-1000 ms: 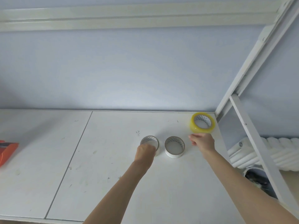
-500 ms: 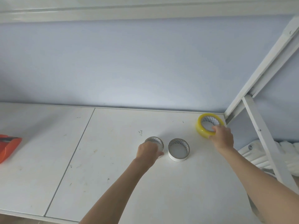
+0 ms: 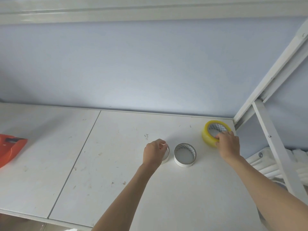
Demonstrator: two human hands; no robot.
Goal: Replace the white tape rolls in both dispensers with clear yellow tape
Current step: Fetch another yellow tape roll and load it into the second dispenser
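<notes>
Gripping the single yellow tape roll [image 3: 215,132] at the desk's [image 3: 183,197] far right corner, the right hand [image 3: 228,146] curls over it; the left hand [image 3: 154,151] pinches one of two white rolls [image 3: 185,155].

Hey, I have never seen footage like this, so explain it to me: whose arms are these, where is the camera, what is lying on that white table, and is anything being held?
No machine here: these are a person's two bare arms, filmed by a wide-angle camera worn on their head, looking forward and down. That is why the arms enter from the bottom edge.

On the white table lie three tape rolls. The right hand grips the yellow tape roll near the far right corner, fingers over its rim. The left hand is curled round a white tape roll, mostly hiding it. Between them a second white roll lies flat, untouched. At the far left edge sits an orange dispenser, only partly in view. All rolls rest on the table.
</notes>
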